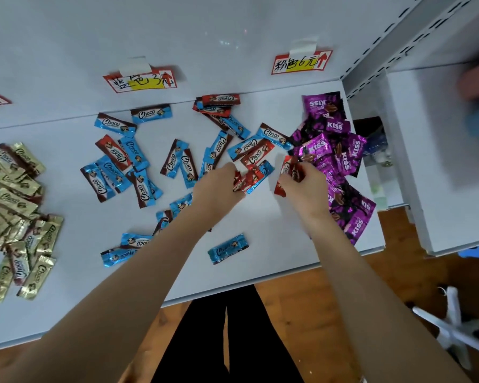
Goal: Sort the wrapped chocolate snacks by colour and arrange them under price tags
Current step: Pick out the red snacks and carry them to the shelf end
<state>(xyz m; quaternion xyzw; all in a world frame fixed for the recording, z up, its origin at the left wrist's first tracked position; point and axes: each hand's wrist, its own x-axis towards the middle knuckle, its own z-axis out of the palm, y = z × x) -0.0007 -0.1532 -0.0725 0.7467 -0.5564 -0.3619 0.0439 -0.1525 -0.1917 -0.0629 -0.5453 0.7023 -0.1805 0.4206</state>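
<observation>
Head view: left hand (219, 186) pinches red snacks (245, 179) at frame centre; right hand (304, 186) grips a red wrapper (288, 172) w/ more, likely culling reds from blue scatter (114, 172) under blue tag (141, 80). Purple pile (335, 158) right, gold pile (14, 194) left: already grouped.

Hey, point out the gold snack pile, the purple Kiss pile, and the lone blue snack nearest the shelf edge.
gold snack pile (17, 214), head view, pile's middle.
purple Kiss pile (335, 150), head view, central wrapper.
lone blue snack (228, 248), head view, wrapper's middle.

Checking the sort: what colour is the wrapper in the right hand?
Red, seen in the head view: right hand pinches a red wrapper.
</observation>
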